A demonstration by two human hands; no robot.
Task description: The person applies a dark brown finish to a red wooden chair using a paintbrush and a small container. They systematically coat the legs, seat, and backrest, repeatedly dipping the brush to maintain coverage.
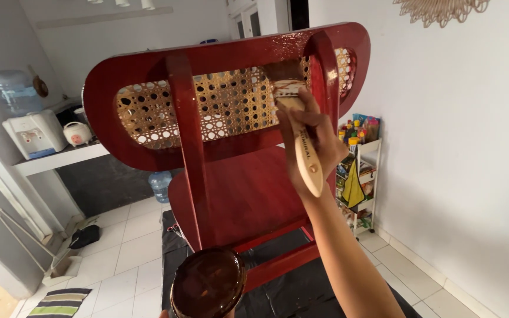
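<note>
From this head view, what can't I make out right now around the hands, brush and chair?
- Left hand: cut off by the bottom edge under the can of dark stain; its grip cannot be judged.
- Brush bristles: blurred against the cane panel, so contact is unclear.
- Right hand fingertips: hidden behind the brush handle.
- Chair legs and base: hidden by the can and the forearm.

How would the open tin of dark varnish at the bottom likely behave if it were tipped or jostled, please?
The tin looks nearly full and lidless, so it would probably spill readily. Its wet, glossy rim suggests a slippery grip. It likely feels heavy for its size.
</note>
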